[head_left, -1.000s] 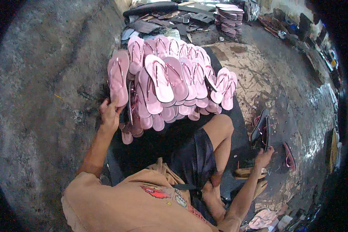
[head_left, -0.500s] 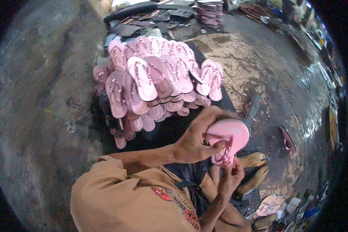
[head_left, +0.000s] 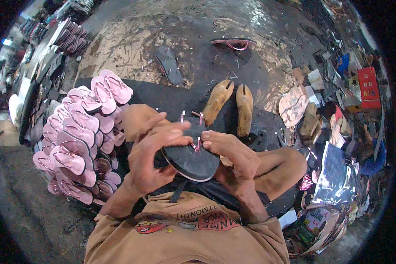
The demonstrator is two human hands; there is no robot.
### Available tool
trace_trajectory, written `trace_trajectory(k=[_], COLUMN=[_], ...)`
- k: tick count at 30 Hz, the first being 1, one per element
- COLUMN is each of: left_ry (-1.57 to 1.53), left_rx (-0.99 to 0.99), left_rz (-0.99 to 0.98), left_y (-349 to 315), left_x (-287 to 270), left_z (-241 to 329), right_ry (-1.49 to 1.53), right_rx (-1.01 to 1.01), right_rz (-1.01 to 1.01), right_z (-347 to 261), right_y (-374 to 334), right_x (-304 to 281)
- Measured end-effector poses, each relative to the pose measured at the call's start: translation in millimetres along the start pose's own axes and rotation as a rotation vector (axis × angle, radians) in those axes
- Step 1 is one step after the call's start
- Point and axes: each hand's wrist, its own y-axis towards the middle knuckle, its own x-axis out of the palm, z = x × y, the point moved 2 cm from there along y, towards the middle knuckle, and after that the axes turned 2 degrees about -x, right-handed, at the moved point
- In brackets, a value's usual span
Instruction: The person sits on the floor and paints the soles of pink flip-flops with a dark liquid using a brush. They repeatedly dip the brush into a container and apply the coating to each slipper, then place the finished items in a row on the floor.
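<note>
A flip-flop [head_left: 191,160] lies over my lap with its black underside up and a thin pale rim at its edge. Pink strap ends [head_left: 197,146] poke out through the sole, and two more stand at its far part. My left hand [head_left: 152,147], slightly blurred, grips the flip-flop from the left, fingers curled over the sole. From the right, my right hand [head_left: 233,152] holds its edge, fingertips beside a strap end. A big heap of pink flip-flops [head_left: 77,136] sits to my left. Two wooden foot-shaped lasts [head_left: 244,110] lie beyond my hands.
Ahead on the ground are a dark flip-flop [head_left: 169,66] and another on its side [head_left: 233,42]. Cut pink sheets [head_left: 293,105], a red box [head_left: 368,88] and a shiny plastic bag [head_left: 336,174] clutter the right. A stack of soles [head_left: 71,37] stands far left.
My view has swung to the right. The flip-flop in my hands has been turned from its pink top to its black underside, and my hands now hold it from both sides.
</note>
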Motion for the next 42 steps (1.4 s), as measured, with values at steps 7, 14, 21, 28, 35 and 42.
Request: trace_trajectory(k=[7,14,21,28,35,42], left_ry=[-0.098,-0.184,-1.56,-1.391,-1.37,-1.435], left_rx=[-0.09,-0.349,-0.492,-0.578,-0.592,-0.674], left_rz=[-0.108,0.201,0.47,0.759,0.44,0.383], left_y=[-10,-14,27,7,20,19], left_x=[25,8,2,-28,-5,31], left_z=[-18,-80,-148,-190,-135,-100], right_ry=[0.016,0.199,-0.046,0.144,0.109,0.261], right_rx=[0.263,0.645,0.92,0.608,0.512,0.587], right_rz=[-0.106,0.268,0.362,0.04,-0.082,0.144], right_z=[1,106,210,12,-18,-20], right_y=[10,-11,-49,-29,-31,-42], right_x=[8,43,96,12,31,76])
